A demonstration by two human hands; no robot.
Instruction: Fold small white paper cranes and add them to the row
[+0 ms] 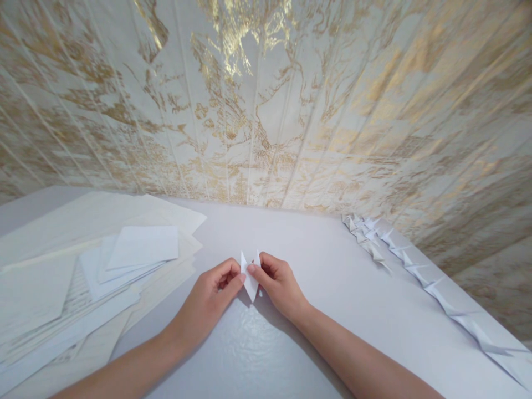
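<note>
A small folded white paper piece [250, 285] with two upright points and one point downward is held over the middle of the table. My left hand [216, 293] pinches its left side between thumb and fingers. From the right, my right hand [278, 282] grips it, the thumb lying across its front. Some of the right fingers are hidden behind the paper. Folded paper figures [432, 288] with pointed tips stand in a row along the table's right edge, and a shorter row of similar figures [369, 244] sits beside it at the back right.
On the left of the white table [316, 238] lie overlapping paper sheets [37, 288], some with printed lines. Smaller white pieces of paper [145, 244] are stacked on them. Behind the table rises a wall covering [266, 111] with a gold pattern.
</note>
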